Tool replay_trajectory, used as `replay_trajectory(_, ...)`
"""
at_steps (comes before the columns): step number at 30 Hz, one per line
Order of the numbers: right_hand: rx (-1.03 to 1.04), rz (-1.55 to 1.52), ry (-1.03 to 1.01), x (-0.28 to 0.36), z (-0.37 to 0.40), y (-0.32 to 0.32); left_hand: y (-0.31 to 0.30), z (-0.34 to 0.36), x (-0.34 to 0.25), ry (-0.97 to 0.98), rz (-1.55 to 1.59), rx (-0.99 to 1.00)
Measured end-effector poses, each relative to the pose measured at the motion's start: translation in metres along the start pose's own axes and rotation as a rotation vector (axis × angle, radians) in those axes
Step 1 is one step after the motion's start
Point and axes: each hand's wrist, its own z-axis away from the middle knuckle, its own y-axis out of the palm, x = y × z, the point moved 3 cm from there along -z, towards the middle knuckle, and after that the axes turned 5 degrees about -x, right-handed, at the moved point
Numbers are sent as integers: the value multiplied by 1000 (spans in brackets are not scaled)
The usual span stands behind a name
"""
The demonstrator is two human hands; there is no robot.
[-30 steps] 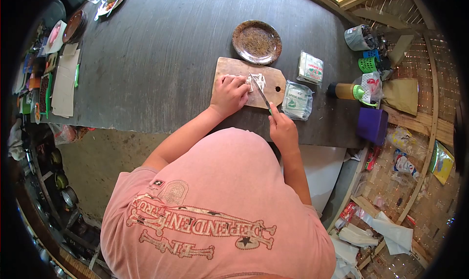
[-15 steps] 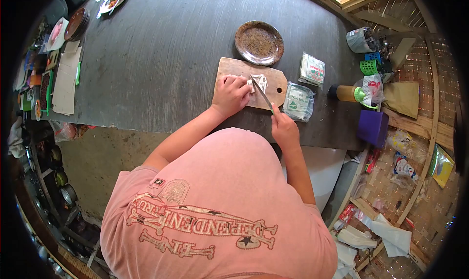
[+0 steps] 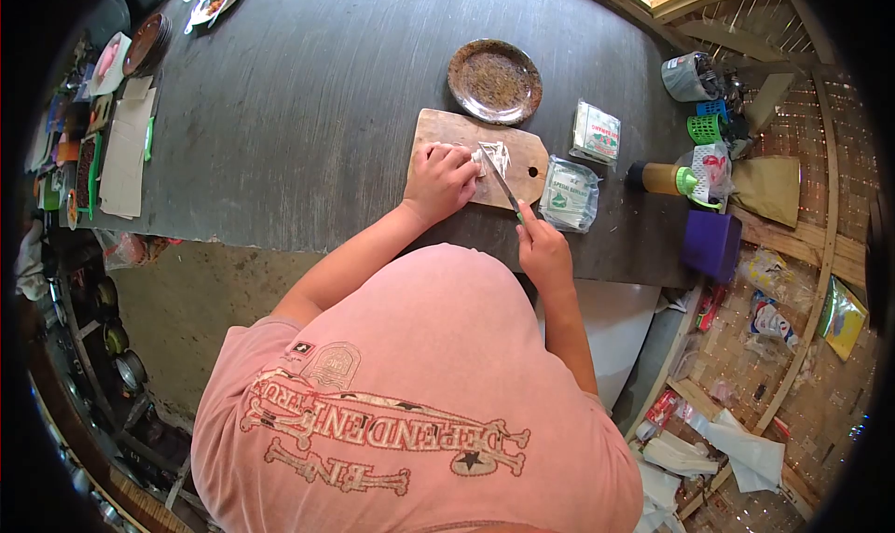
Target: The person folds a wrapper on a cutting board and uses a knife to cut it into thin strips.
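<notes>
left hand (image 3: 436, 180) fingers curled, pinning white packet (image 3: 491, 157) to cutting board (image 3: 438, 127) | right hand (image 3: 543, 250) closed round knife (image 3: 501, 180), blade across packet | step: slicing it open, I'd say | next: steady draw, fingertips clear of edge

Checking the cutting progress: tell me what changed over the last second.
Nothing clearly moved. The right hand still grips the knife, blade on the packet. The left hand still holds that packet down on the cutting board. The plate stays put.
</notes>
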Motion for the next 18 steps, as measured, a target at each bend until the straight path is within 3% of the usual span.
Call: replay_trajectory(18,21,125,41,9,-2,1,1,0,1,-4,12,-7)
